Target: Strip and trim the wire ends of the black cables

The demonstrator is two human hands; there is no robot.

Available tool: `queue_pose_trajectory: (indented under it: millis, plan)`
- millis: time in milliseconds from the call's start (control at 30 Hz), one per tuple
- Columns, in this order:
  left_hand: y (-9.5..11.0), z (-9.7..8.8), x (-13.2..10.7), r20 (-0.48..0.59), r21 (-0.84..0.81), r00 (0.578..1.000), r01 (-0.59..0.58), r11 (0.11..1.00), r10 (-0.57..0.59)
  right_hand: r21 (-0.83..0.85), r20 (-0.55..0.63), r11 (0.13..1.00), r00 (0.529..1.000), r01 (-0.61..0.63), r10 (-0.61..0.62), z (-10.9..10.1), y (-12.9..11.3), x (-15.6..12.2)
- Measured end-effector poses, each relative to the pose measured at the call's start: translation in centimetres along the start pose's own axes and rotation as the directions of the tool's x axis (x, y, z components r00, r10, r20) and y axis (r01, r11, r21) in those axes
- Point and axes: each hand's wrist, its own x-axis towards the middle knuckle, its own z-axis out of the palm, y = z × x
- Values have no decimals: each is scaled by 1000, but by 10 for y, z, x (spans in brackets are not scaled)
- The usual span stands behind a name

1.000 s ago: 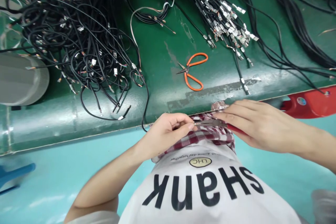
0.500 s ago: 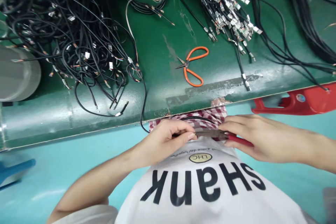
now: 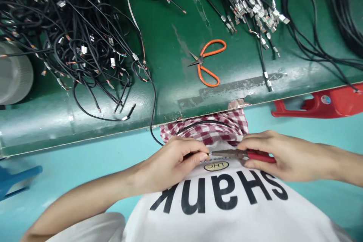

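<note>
My left hand is closed in a pinch on a black cable, whose end just shows past my fingertips. The cable runs from the bench edge down behind that hand, and a black loop lies over the checkered cloth on my lap. In my right hand are red-handled pliers, gripped around the handles. Their narrow metal jaws point left and meet the cable end at my left fingertips. Whether the jaws clamp it is too small to tell.
On the green bench lie orange-handled scissors, blades apart. A tangled heap of black cables sits left, beside a translucent tub. Cables with silvery ends lie at right. A red plastic stool stands below the edge.
Both hands and the pliers have come slightly lower, closer to my shirt. More of the checkered cloth and cable loop shows. The whole view has shifted a little.
</note>
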Motion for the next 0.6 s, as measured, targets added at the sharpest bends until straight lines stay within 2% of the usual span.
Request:
queue_pose_trajectory:
  millis: [267, 433, 600]
  plan:
    - [-7, -5, 3, -24, 40, 1000, -15, 999, 16, 22, -13, 1000, 1000, -16, 17, -1, 2, 2]
    - [-12, -16, -9, -67, 139, 997, -16, 990, 26, -11, -42, 1000, 999, -9, 9, -2, 3, 1]
    - [-18, -26, -20, -107, 232, 994, 11, 973, 14, -63, -138, 997, 989, 43, -52, -4, 5, 0]
